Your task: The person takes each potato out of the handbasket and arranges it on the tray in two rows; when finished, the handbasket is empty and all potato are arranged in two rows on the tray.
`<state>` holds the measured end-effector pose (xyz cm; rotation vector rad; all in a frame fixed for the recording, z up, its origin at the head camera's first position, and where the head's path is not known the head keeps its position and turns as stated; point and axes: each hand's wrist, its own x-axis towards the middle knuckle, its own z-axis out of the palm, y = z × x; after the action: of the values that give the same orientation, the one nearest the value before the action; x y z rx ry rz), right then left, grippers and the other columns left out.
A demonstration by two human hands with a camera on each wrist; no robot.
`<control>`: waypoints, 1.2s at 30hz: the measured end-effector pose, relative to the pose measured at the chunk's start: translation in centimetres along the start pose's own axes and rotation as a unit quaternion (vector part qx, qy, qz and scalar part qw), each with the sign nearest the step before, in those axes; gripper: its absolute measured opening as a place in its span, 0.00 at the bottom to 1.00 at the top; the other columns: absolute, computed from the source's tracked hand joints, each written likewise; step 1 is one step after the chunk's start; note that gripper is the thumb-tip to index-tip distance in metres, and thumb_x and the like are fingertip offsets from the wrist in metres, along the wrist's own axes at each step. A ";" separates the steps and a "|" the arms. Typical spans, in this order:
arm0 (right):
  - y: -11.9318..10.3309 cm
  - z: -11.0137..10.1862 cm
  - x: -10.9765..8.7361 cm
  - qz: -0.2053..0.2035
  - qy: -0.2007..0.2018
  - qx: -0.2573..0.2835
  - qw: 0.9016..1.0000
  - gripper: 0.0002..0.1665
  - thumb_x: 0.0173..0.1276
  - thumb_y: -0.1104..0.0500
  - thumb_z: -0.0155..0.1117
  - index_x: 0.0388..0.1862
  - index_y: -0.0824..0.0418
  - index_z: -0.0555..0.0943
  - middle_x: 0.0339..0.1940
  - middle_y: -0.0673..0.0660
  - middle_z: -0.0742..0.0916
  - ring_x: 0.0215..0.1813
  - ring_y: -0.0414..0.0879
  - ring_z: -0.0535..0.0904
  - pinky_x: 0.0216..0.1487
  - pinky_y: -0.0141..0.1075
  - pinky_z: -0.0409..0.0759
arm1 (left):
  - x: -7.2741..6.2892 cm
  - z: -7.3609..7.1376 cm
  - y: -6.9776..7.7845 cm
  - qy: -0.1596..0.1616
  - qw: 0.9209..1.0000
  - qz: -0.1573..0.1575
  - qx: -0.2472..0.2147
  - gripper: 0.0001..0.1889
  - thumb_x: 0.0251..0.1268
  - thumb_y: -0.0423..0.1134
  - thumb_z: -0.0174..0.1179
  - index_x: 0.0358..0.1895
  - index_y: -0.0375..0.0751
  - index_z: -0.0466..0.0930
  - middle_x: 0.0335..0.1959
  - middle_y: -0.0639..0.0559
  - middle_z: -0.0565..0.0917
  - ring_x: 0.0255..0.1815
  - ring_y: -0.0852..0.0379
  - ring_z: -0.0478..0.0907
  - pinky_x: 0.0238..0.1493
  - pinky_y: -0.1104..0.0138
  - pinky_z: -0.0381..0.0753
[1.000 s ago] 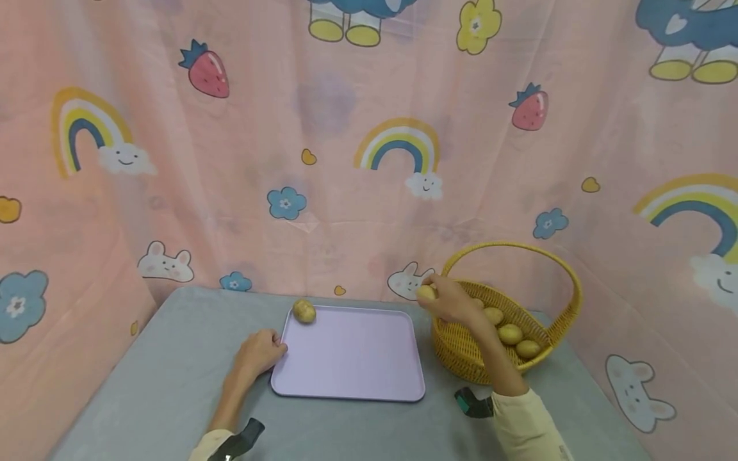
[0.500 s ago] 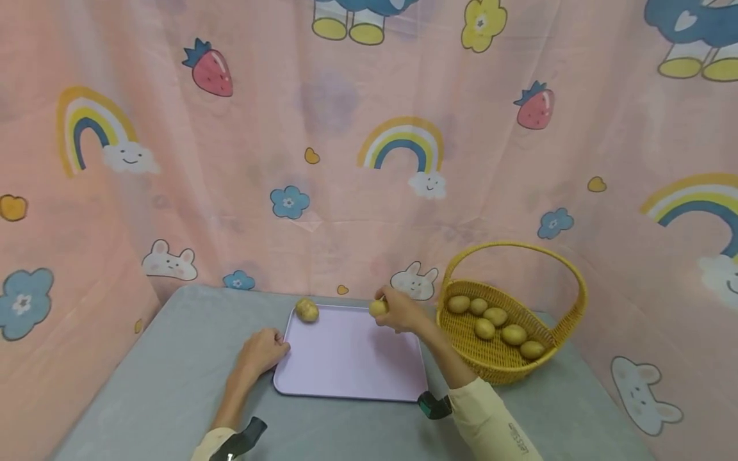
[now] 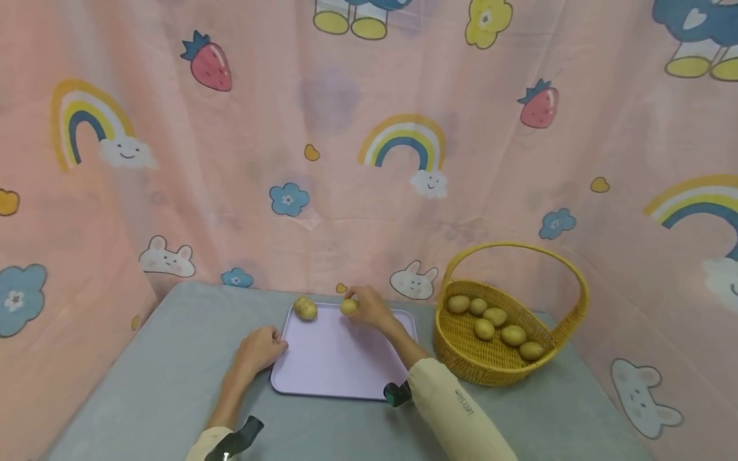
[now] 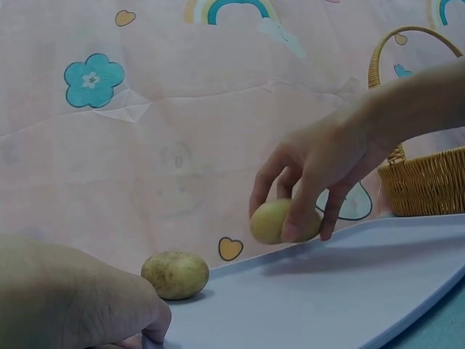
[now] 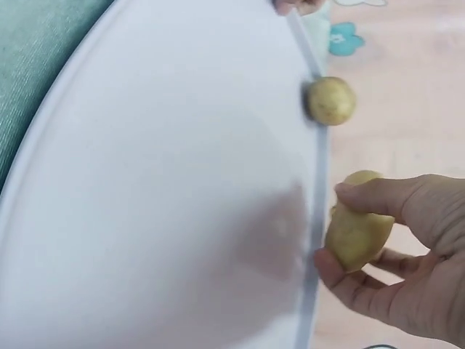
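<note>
Right hand [image 3: 370,310] pinches a potato [image 3: 348,307] between thumb and fingers, over the tray's far edge, just below centre of the head view. Left hand [image 3: 261,351] grips the tray [image 3: 340,362] at its left rim, lower left of centre. Second potato [image 3: 305,308] on tray's upper-left corner. Basket [image 3: 475,368], lower right, holds six potatoes.

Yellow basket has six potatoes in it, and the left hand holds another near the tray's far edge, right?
Not the left hand: the right hand holds that potato, as the head view shows. The basket does hold six.
</note>
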<state>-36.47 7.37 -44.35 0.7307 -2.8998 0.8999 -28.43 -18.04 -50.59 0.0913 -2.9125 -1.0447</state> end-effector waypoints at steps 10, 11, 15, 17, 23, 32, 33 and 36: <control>0.3 2.3 0.1 0.026 -0.013 -0.056 0.998 0.23 0.68 0.67 0.69 0.62 0.65 0.80 0.53 0.65 0.83 0.52 0.57 0.80 0.58 0.51 0.80 | -0.3 0.3 -0.3 -0.002 1.000 0.005 -0.007 0.08 0.62 0.38 0.61 0.27 0.40 0.75 0.23 0.52 0.73 0.27 0.56 0.71 0.28 0.65 0.65; 0.3 2.4 0.0 0.023 -0.011 -0.061 0.998 0.23 0.68 0.66 0.69 0.62 0.64 0.79 0.53 0.65 0.83 0.53 0.58 0.80 0.58 0.51 0.80 | -0.4 0.3 -0.3 0.000 1.000 0.004 -0.005 0.08 0.62 0.38 0.61 0.27 0.40 0.75 0.23 0.52 0.73 0.27 0.56 0.71 0.28 0.65 0.65; 0.3 2.3 0.1 0.027 -0.009 -0.068 0.997 0.25 0.69 0.64 0.70 0.64 0.61 0.79 0.54 0.65 0.84 0.53 0.60 0.81 0.57 0.52 0.81 | -0.3 0.0 -0.2 0.001 1.000 0.002 -0.001 0.08 0.63 0.38 0.60 0.27 0.40 0.75 0.23 0.52 0.73 0.27 0.56 0.71 0.28 0.66 0.65; 0.4 2.4 0.1 0.029 -0.011 -0.066 0.997 0.25 0.68 0.64 0.71 0.64 0.61 0.79 0.54 0.65 0.84 0.53 0.60 0.81 0.57 0.52 0.81 | -0.3 0.0 -0.1 0.000 1.000 0.002 0.000 0.08 0.63 0.37 0.60 0.27 0.40 0.75 0.23 0.52 0.73 0.27 0.56 0.71 0.28 0.65 0.65; 0.5 2.3 0.2 0.039 -0.023 -0.056 0.997 0.31 0.65 0.63 0.74 0.67 0.62 0.77 0.57 0.66 0.82 0.55 0.61 0.80 0.60 0.53 0.79 | -0.3 0.0 0.0 -0.005 1.000 -0.003 0.002 0.08 0.63 0.38 0.60 0.28 0.40 0.75 0.23 0.51 0.74 0.27 0.55 0.72 0.28 0.65 0.65; 0.7 2.2 0.1 0.049 -0.025 -0.062 0.997 0.30 0.64 0.60 0.75 0.64 0.63 0.78 0.57 0.65 0.82 0.55 0.59 0.80 0.59 0.52 0.80 | -0.3 -0.1 0.4 -0.008 1.000 -0.004 0.004 0.08 0.64 0.38 0.60 0.29 0.39 0.75 0.23 0.51 0.74 0.28 0.55 0.72 0.29 0.65 0.66; 0.7 2.3 0.1 0.046 -0.020 -0.066 0.997 0.29 0.64 0.60 0.75 0.64 0.63 0.79 0.56 0.64 0.82 0.54 0.59 0.80 0.58 0.52 0.80 | -0.3 -0.1 0.4 -0.007 1.000 -0.002 0.004 0.08 0.64 0.38 0.60 0.29 0.39 0.75 0.23 0.51 0.74 0.28 0.55 0.72 0.29 0.65 0.66; 0.8 2.5 0.1 0.042 -0.008 -0.077 0.996 0.29 0.64 0.60 0.75 0.63 0.62 0.79 0.55 0.63 0.83 0.53 0.58 0.81 0.56 0.51 0.81 | -0.3 0.0 0.4 -0.009 1.000 -0.004 0.005 0.08 0.64 0.38 0.60 0.29 0.39 0.75 0.23 0.51 0.74 0.27 0.55 0.72 0.28 0.65 0.66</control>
<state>-36.59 6.61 -46.87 0.6108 -2.9912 0.6681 -28.14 -17.72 -50.33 0.0948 -2.9363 -1.0374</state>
